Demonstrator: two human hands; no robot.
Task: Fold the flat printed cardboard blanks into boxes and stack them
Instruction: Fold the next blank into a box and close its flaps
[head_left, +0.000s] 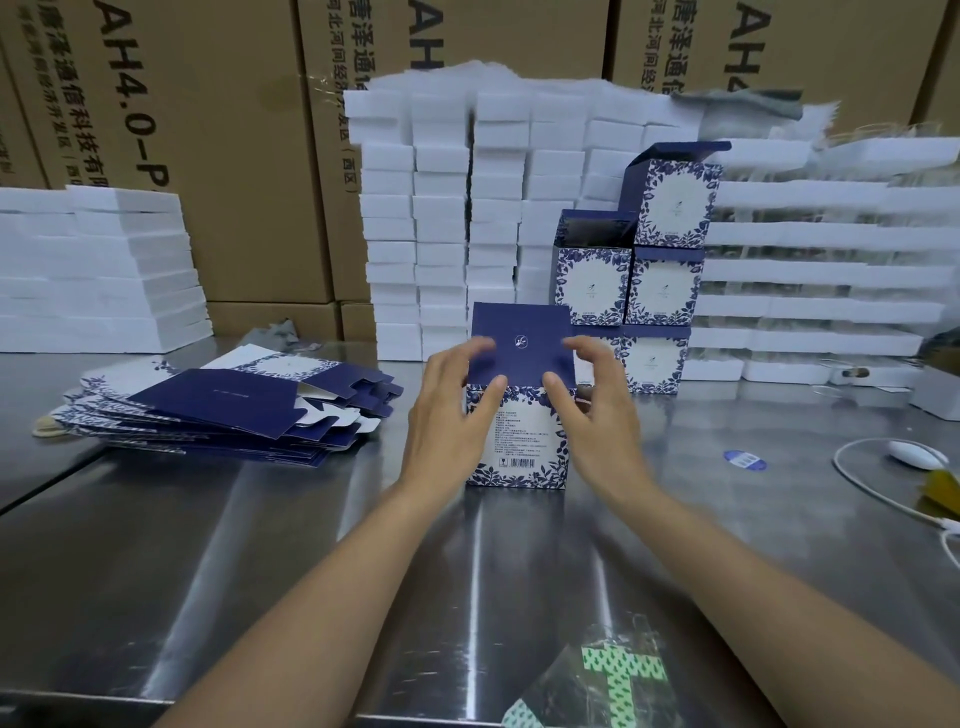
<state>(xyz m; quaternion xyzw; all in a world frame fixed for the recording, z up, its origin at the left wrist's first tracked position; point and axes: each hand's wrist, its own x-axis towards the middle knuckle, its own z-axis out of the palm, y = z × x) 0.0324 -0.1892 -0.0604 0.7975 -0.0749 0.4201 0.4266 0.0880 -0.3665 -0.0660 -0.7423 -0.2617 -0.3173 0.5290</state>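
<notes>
A blue-and-white floral box (519, 447) stands upright on the steel table (260, 545), its dark blue lid flap (519, 338) raised. My left hand (452, 415) grips the box's left side with the thumb at the flap's base. My right hand (597, 410) holds the right side, fingers curled over the flap's edge. A pile of flat printed blanks (223, 405) lies to the left. Several folded boxes (654, 260) are stacked behind on the right, some with lids open.
White foam blocks are piled high behind the box (441, 218) and at the left (93, 270). Brown cartons (208, 130) form the back wall. A white device with a cable (914, 454) and a blue sticker (744, 459) lie at the right.
</notes>
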